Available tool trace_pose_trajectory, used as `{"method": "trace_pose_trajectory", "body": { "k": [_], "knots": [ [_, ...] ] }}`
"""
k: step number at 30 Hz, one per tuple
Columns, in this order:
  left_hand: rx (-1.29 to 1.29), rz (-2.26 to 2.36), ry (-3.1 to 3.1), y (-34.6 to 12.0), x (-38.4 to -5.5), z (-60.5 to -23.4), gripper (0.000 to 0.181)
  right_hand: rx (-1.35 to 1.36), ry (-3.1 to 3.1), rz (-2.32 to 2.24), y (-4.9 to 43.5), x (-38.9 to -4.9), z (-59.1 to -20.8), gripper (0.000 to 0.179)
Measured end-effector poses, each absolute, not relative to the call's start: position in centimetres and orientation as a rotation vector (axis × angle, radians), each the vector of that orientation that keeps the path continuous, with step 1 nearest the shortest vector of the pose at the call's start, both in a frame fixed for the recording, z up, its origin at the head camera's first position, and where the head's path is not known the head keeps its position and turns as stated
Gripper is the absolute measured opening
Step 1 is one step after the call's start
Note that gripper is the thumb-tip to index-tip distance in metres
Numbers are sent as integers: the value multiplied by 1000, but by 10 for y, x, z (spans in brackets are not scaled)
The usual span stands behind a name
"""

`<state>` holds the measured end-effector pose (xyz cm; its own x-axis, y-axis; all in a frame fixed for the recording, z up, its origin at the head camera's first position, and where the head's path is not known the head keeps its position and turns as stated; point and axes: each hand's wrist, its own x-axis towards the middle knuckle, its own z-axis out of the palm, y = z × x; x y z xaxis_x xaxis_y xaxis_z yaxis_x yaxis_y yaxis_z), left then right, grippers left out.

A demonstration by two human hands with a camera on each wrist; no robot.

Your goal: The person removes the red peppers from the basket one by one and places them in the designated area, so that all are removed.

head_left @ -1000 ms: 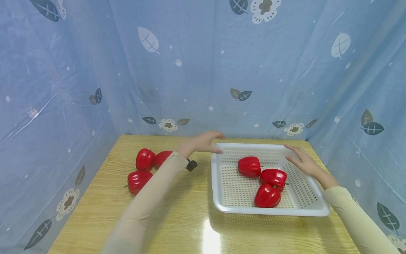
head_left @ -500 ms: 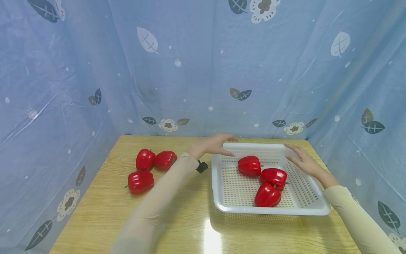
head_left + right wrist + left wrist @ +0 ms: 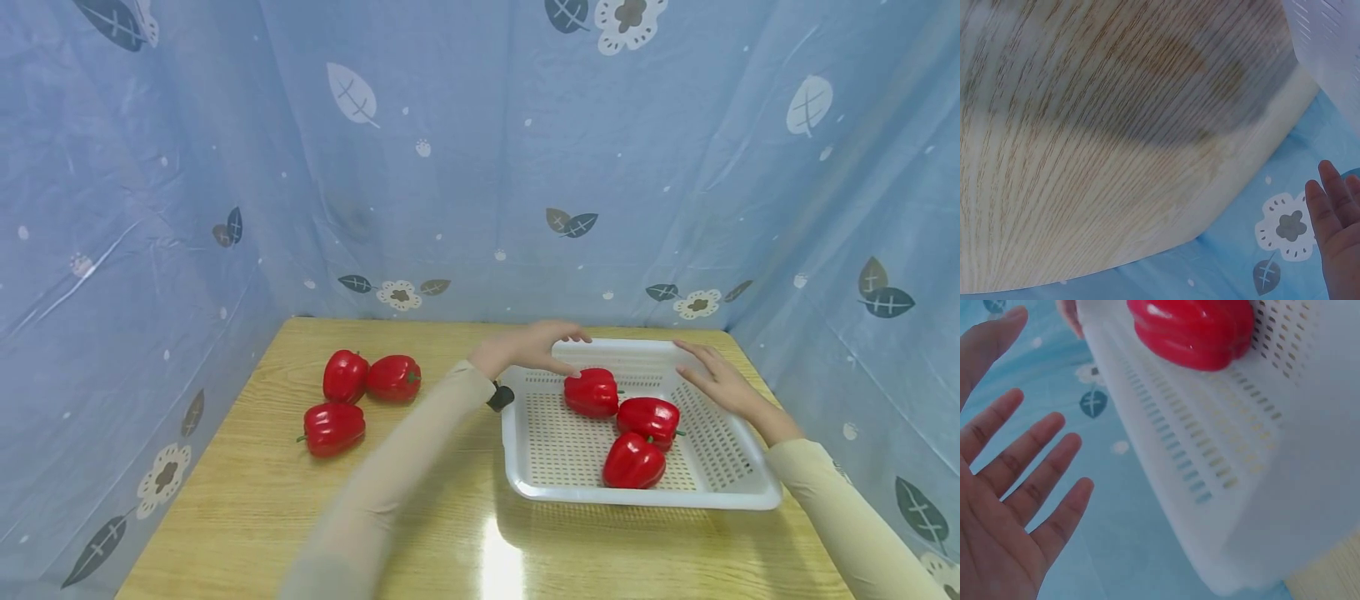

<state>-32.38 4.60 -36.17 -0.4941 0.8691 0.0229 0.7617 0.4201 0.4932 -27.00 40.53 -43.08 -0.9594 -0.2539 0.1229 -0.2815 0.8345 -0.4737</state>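
Note:
Three red bell peppers lie in a white perforated plastic basket [image 3: 555,495]: one at the back [image 3: 591,394], one in the middle [image 3: 648,419] and one toward the front [image 3: 633,462]. Over the basket's back left corner reaches my left hand [image 3: 534,344], fingers spread, nothing in it. Its thumb tip overlaps the back bell pepper in the head view; the left wrist view shows the palm [image 3: 997,544] bare beside the rim. My right hand [image 3: 723,385] is at the basket's right rim with its fingers extended, holding nothing.
On the left of the wooden table [image 3: 247,517] three more red bell peppers are grouped: one at the back [image 3: 345,377], one beside it [image 3: 393,378], one in front [image 3: 333,429]. A blue patterned curtain [image 3: 450,167] encloses the back and sides.
My left hand has moved right, from the basket's left edge to over its back left part, uncovering the bell peppers on the table. My right hand stays in place.

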Motion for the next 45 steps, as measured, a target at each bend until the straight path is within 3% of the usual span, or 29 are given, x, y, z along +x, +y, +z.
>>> {"method": "trace_pose_trajectory", "body": {
  "k": [45],
  "knots": [
    [1348, 374, 2541, 112, -315, -415, 57, 455, -2911, 782, 407, -271, -435, 55]
  ]
}}
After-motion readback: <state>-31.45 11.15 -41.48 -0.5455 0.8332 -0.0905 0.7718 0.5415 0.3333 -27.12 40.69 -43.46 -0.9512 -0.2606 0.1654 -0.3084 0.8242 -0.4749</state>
